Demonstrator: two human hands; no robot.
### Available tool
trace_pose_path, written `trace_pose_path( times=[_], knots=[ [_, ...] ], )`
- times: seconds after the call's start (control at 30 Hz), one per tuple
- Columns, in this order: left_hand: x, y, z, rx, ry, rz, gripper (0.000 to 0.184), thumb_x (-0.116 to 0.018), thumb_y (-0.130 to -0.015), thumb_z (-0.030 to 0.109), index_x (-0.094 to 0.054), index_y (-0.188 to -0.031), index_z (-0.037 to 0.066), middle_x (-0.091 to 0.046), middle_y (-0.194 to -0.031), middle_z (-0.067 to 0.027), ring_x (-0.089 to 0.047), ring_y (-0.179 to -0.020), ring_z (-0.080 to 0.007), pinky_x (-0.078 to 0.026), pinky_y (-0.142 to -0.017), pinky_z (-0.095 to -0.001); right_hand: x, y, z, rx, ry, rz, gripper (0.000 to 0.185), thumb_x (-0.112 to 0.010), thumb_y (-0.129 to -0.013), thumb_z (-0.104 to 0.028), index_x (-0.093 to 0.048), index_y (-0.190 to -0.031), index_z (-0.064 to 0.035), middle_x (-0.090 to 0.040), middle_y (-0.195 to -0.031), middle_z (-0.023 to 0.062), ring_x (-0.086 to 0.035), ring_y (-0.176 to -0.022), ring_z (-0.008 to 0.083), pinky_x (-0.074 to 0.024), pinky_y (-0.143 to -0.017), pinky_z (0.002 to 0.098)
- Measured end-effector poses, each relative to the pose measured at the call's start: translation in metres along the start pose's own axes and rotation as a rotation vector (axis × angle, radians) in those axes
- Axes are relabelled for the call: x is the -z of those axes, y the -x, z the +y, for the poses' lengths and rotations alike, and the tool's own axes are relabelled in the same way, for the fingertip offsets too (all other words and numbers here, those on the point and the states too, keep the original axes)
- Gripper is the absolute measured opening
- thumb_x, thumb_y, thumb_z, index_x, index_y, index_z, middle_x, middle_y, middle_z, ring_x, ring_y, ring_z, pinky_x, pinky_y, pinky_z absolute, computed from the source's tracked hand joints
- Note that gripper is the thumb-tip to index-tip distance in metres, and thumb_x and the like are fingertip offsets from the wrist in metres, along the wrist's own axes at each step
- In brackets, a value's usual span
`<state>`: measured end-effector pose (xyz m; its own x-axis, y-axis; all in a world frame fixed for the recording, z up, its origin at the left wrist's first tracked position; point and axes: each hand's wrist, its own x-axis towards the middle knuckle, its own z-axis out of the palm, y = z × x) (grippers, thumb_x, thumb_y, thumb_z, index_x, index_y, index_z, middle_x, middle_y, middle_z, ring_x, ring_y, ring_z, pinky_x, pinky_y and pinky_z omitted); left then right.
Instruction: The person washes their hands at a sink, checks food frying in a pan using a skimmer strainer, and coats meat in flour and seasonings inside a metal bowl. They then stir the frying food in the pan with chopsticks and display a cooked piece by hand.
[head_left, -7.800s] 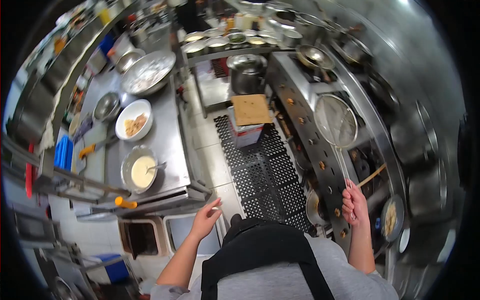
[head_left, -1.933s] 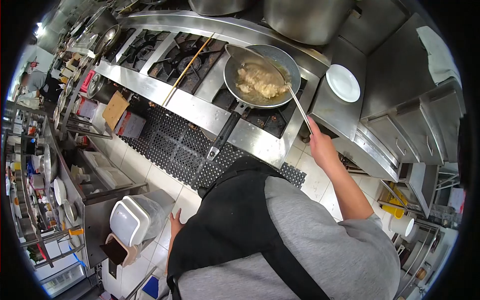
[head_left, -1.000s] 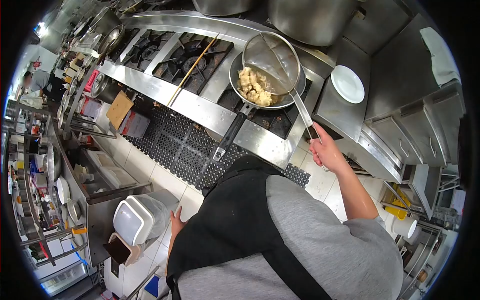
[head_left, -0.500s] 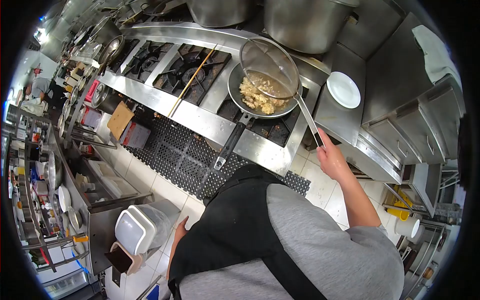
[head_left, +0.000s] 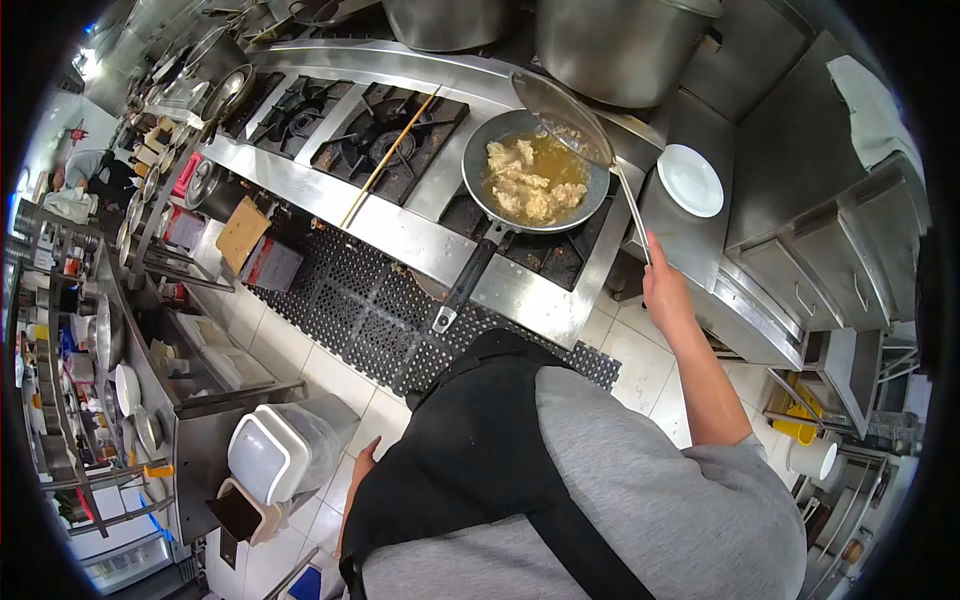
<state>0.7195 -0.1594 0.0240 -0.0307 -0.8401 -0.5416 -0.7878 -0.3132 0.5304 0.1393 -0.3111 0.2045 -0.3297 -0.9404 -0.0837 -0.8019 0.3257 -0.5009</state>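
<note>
Through the head view, I had the right grip [head_left: 664, 284] clasped around the slim metal handle of a round mesh strainer [head_left: 568, 117], tilted over the edge of a gray pan [head_left: 477, 152] where craggy golden pieces [head_left: 540, 207] lay in glossy liquid [head_left: 553, 162]. I couldn't tell the left grip's [head_left: 365, 461] state.

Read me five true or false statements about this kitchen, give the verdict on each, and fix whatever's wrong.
1. The right hand holds the strainer. True.
2. The left hand grips the pan handle. False: it is down beside the black apron, away from the pan handle.
3. Pieces of food lie in liquid in the pan. True.
4. The white plate sits on a burner. False: it sits on the metal counter to the right of the stove.
5. A thin stick lies across the stove, left of the pan. True.
</note>
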Motion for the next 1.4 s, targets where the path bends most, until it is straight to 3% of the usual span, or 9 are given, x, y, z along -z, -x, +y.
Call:
trace_pose_path(
  times=[0.2, 0.27, 0.4, 0.5, 0.57, 0.67, 0.77, 0.87, 1.4],
  knots=[
    [0.016, 0.009, 0.031, 0.391, 0.110, -0.179, 0.068, -0.074, -0.065, 0.015, -0.045, -0.126, 0.003, -0.056, -0.112, -0.0238, -0.056, -0.104, -0.0266, -0.042, -0.087, -0.0321, -0.020, 0.007, 0.005, 0.014, -0.192, -0.105, 0.054, -0.041, -0.086, -0.006, -0.025, -0.137, -0.0145, -0.054, -0.065, 0.0186, -0.055, -0.055, 0.0308, -0.0432, -0.054, 0.0396],
    [-0.012, 0.001, -0.024, -0.080, 0.065, 0.069, 0.066, -0.072, -0.067, 0.014, -0.045, -0.126, 0.002, -0.063, -0.094, -0.0203, -0.062, -0.084, -0.0225, -0.045, -0.078, -0.0300, 0.008, 0.022, -0.021, -0.312, -0.656, -0.283, 0.054, -0.041, -0.087, -0.008, -0.024, -0.138, -0.0158, -0.047, -0.059, 0.0061, -0.044, -0.044, 0.0150, -0.0378, -0.042, 0.0298],
    [0.001, 0.008, 0.006, -0.116, 0.044, 0.069, 0.064, -0.071, -0.069, 0.014, -0.044, -0.126, 0.001, -0.064, -0.087, -0.0193, -0.062, -0.079, -0.0218, -0.046, -0.076, -0.0293, 0.023, 0.035, -0.028, -0.280, -0.626, -0.280, 0.055, -0.041, -0.088, -0.009, -0.023, -0.139, -0.0171, -0.038, -0.059, -0.0023, -0.033, -0.043, 0.0043, -0.0299, -0.037, 0.0218],
    [0.018, 0.010, 0.036, 0.282, 0.022, -0.175, 0.064, -0.071, -0.069, 0.016, -0.045, -0.125, 0.000, -0.063, -0.088, -0.0205, -0.060, -0.078, -0.0203, -0.045, -0.076, -0.0295, 0.013, 0.032, -0.015, -0.318, -0.556, -0.428, 0.055, -0.042, -0.087, -0.009, -0.024, -0.138, -0.0167, -0.048, -0.059, 0.0060, -0.046, -0.044, 0.0158, -0.0380, -0.041, 0.0307],
    [0.015, 0.005, 0.029, 0.227, 0.146, -0.174, 0.065, -0.071, -0.069, 0.019, -0.045, -0.125, 0.001, -0.060, -0.101, -0.0234, -0.059, -0.084, -0.0194, -0.044, -0.077, -0.0301, -0.021, 0.020, 0.015, 0.093, -0.105, -0.148, 0.057, -0.040, -0.086, -0.005, -0.021, -0.138, -0.0178, -0.052, -0.063, 0.0164, -0.051, -0.050, 0.0278, -0.0412, -0.050, 0.0380],
    [0.004, 0.002, 0.006, -0.141, -0.020, 0.085, 0.066, -0.071, -0.069, 0.022, -0.045, -0.126, 0.001, -0.060, -0.097, -0.0218, -0.058, -0.078, -0.0189, -0.044, -0.075, -0.0292, -0.016, 0.011, 0.003, 0.010, 0.014, -0.047, 0.059, -0.041, -0.084, -0.003, -0.020, -0.138, -0.0162, -0.054, -0.068, 0.0249, -0.054, -0.061, 0.0385, -0.0410, -0.061, 0.0450],
    [0.029, 0.014, 0.068, 0.172, 0.128, -0.057, 0.067, -0.072, -0.069, 0.025, -0.045, -0.126, 0.003, -0.057, -0.106, -0.0234, -0.056, -0.097, -0.0275, -0.042, -0.086, -0.0316, -0.013, 0.007, 0.003, -0.025, -0.001, -0.031, 0.059, -0.041, -0.085, -0.004, -0.020, -0.138, -0.0165, -0.055, -0.069, 0.0253, -0.055, -0.064, 0.0392, -0.0415, -0.062, 0.0456],
    [0.008, 0.002, 0.017, -0.008, 0.014, 0.000, 0.066, -0.071, -0.069, 0.027, -0.045, -0.127, 0.006, -0.049, -0.117, -0.0248, -0.046, -0.113, -0.0351, -0.035, -0.096, -0.0365, -0.030, 0.004, 0.010, -0.057, -0.002, -0.021, 0.058, -0.041, -0.085, -0.004, -0.020, -0.138, -0.0168, -0.055, -0.069, 0.0252, -0.055, -0.065, 0.0398, -0.0418, -0.063, 0.0449],
    [0.004, 0.018, 0.010, 0.083, 0.053, 0.004, 0.066, -0.070, -0.070, 0.027, -0.044, -0.128, 0.011, -0.043, -0.123, -0.0267, -0.039, -0.119, -0.0367, -0.031, -0.100, -0.0388, -0.027, 0.010, -0.008, -0.009, -0.017, -0.181, 0.059, -0.043, -0.083, -0.003, -0.022, -0.137, -0.0166, -0.056, -0.073, 0.0280, -0.056, -0.068, 0.0415, -0.0426, -0.066, 0.0467]
  ],
)
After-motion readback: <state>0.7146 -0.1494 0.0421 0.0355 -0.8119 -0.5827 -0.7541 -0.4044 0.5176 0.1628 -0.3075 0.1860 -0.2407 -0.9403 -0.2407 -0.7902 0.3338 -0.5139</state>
